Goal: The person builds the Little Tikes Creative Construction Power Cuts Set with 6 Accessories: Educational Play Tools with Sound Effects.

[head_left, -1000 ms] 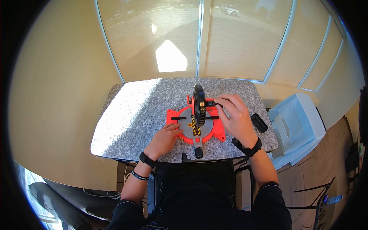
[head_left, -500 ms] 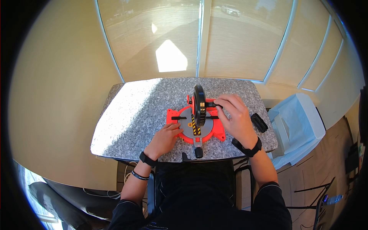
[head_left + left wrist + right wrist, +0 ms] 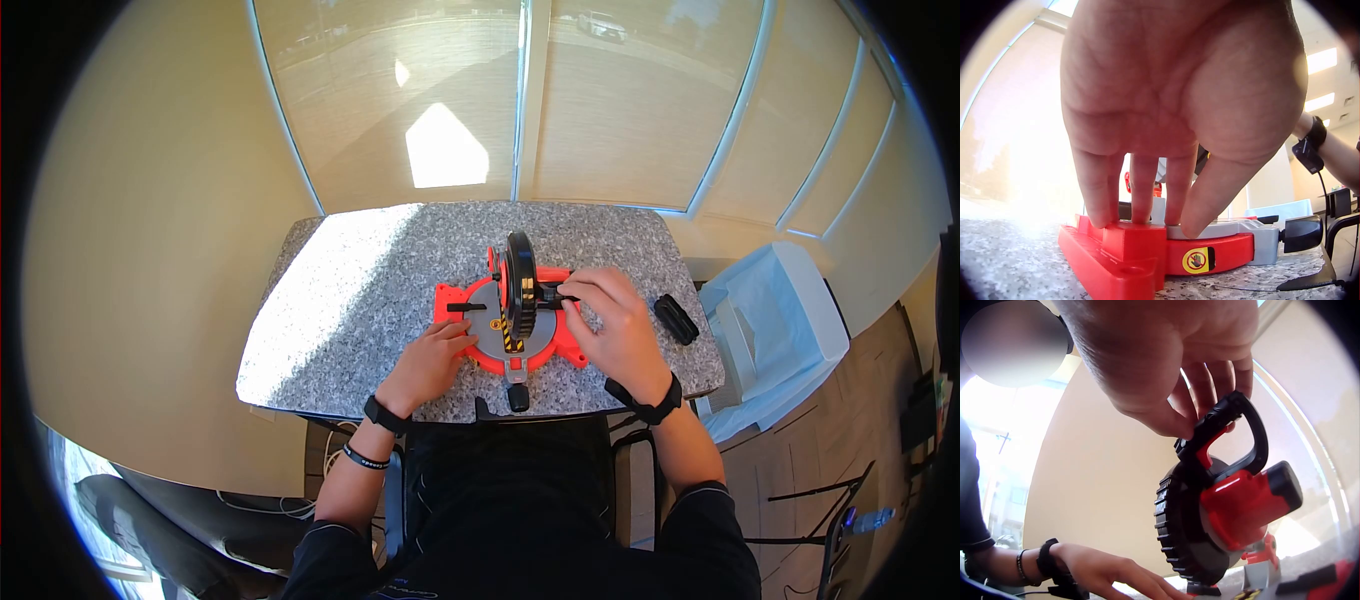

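A toy miter saw (image 3: 520,290) with a black ribbed blade guard stands on the table. My right hand (image 3: 618,325) pinches the black loop handle (image 3: 1219,415) between thumb and fingertips from above. Below the handle, the red motor housing (image 3: 1238,509) shows in the right wrist view. My left hand (image 3: 425,367) rests straight fingertips on the left side of the red base (image 3: 1241,250), beside the grey turntable (image 3: 483,338). A yellow hand-warning sticker (image 3: 1197,260) marks the base's side, and a black knob (image 3: 518,399) sticks out at its front.
A black elongated object (image 3: 676,320) lies on the speckled grey table (image 3: 400,275), right of my right hand. Beyond the table's right edge stands a bin lined with a pale blue bag (image 3: 800,310). Shaded windows (image 3: 640,120) rise behind the table.
Within the last half second my right hand has brought the handle and blade guard slightly lower and towards me. My left hand and the base have stayed in place.
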